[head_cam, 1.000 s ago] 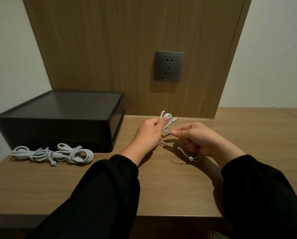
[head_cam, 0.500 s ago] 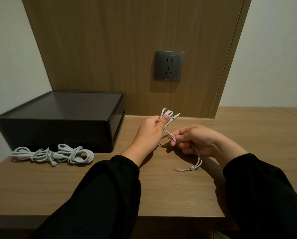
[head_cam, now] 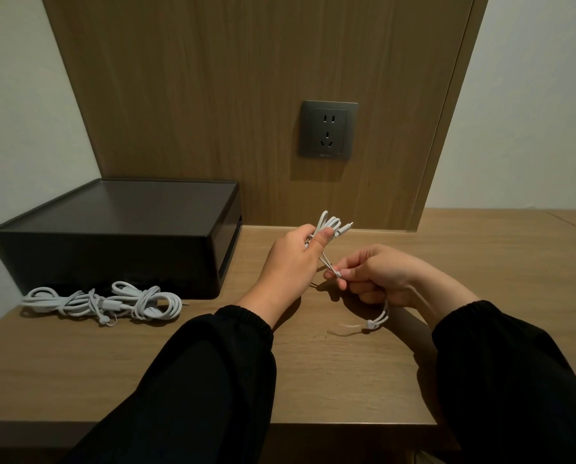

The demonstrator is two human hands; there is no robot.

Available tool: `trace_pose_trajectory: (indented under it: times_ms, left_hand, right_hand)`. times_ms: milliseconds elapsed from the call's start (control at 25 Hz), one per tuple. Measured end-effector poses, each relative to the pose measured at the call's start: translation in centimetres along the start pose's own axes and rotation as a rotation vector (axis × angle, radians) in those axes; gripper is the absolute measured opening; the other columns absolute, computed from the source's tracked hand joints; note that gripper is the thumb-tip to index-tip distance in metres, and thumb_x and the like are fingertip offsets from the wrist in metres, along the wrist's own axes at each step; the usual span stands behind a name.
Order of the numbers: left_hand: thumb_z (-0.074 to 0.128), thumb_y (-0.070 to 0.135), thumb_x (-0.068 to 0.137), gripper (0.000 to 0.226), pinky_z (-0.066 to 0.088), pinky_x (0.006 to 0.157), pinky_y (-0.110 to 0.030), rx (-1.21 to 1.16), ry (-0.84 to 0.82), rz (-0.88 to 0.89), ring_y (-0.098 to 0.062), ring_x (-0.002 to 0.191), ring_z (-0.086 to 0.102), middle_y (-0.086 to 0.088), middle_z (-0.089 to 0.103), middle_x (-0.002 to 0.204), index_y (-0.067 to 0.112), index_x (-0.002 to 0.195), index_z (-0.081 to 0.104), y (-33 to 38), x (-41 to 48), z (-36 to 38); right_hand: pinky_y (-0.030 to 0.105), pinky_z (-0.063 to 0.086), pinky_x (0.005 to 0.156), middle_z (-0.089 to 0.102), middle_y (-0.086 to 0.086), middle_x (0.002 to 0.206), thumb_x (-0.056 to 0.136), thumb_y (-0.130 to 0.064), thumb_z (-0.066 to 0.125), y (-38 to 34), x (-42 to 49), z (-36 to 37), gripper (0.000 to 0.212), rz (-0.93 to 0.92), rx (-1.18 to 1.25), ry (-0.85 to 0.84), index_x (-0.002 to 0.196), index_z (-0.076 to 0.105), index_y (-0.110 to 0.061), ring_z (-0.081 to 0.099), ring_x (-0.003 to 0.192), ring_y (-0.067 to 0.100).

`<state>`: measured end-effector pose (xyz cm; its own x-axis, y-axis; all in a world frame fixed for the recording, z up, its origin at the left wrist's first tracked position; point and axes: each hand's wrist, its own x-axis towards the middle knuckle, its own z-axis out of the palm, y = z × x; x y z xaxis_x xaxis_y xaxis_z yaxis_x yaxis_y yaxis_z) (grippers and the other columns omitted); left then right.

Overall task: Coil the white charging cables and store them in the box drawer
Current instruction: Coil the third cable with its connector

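My left hand (head_cam: pixel 293 259) pinches a small folded bundle of white charging cable (head_cam: pixel 330 226) above the wooden table, loops and a plug sticking up past the thumb. My right hand (head_cam: pixel 380 276) grips the same cable lower down, at a small white toggle near my fingertips. A thin cord with a bead (head_cam: pixel 368 325) hangs from under my right hand onto the table. Two more white cables (head_cam: pixel 106 301) lie bundled on the table in front of the dark box (head_cam: pixel 112 236), whose drawer is closed.
The wooden table (head_cam: pixel 313 380) has its front edge close to my sleeves. A grey wall socket (head_cam: pixel 328 129) sits on the wood panel behind my hands. White walls flank the panel left and right.
My right hand slid down and slightly away from the left, stretching a short length of cable between them. The cord with the bead dropped from under my hand onto the table.
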<state>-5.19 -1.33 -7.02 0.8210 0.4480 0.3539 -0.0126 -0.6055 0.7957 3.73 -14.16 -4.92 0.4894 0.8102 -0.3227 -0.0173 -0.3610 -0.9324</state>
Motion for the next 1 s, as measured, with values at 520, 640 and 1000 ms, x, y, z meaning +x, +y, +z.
trace_pose_trajectory:
  times_ms: [520, 640, 1000]
  left_hand:
    - [0.037, 0.047, 0.097, 0.036, 0.04, 0.055, -0.028, 0.034, 0.031, -0.002, -0.011, 0.06, 0.048, 0.004, 0.051, 0.065, 0.021, 0.097, 0.061, -0.15, -0.1, -0.07]
    - [0.036, 0.047, 0.098, 0.04, 0.037, 0.052, -0.025, -0.114, -0.043, -0.092, -0.01, 0.054, 0.045, 0.004, 0.048, 0.06, 0.018, 0.109, 0.062, 0.1, -0.13, -0.07]
    - [0.035, 0.049, 0.098, 0.04, 0.036, 0.042, -0.021, -0.327, -0.273, -0.384, -0.011, 0.045, 0.044, -0.001, 0.051, 0.059, 0.017, 0.114, 0.053, 0.6, -0.01, -0.56]
  right_hand:
    - [0.018, 0.022, 0.036, 0.04, 0.0, 0.044, 0.084, -0.025, 0.067, -0.24, -0.48, 0.61, 0.024, -0.046, -0.16, 0.315, 0.068, 0.066, -0.007, 0.029, 0.038, 0.01]
    - [0.019, 0.021, 0.037, 0.034, 0.002, 0.044, 0.083, -0.023, 0.067, -0.2, -0.57, 0.46, 0.02, -0.121, -0.079, 0.314, 0.072, 0.068, -0.005, 0.026, 0.038, 0.012]
    - [0.019, 0.02, 0.035, 0.039, 0.004, 0.042, 0.086, -0.008, 0.061, -0.01, -0.86, 0.2, 0.013, -0.208, -0.105, 0.176, 0.081, 0.073, -0.006, 0.026, 0.034, 0.01]
